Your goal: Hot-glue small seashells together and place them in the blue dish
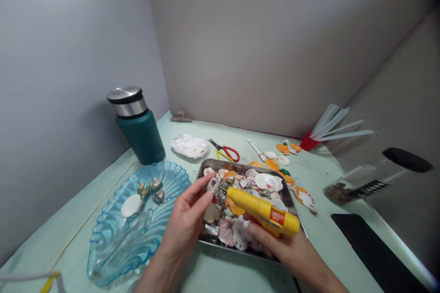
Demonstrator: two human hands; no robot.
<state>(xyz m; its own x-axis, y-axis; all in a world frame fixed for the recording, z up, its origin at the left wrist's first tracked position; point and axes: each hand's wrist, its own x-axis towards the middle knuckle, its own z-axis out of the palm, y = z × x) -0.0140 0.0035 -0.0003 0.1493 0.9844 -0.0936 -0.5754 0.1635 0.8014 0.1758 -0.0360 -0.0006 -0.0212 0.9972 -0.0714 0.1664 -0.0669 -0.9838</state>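
Observation:
My left hand (187, 215) is closed in a pinch on a small whitish shell (213, 185), held up over the left part of a metal tray. Wrapped in my right hand (278, 245) is a yellow hot glue gun (252, 202), its nozzle pointing left, close to the pinched shell. Whether the nozzle touches it I cannot tell. Beneath both hands lies the metal tray (220, 246), filled with many shells, among them white, orange and speckled scallop shells (227, 232). My right hand and the glue gun hide part of the tray.
To the left sits a blue shell-shaped dish (113, 219) with several shells, beside a teal bottle (140, 135). Behind the tray are scissors (227, 151), a white packet (190, 146) and a pen (256, 149). Rightward are orange shells (283, 149), a red cup (309, 142) of glue sticks, a jar (338, 193) and a black slab (374, 252).

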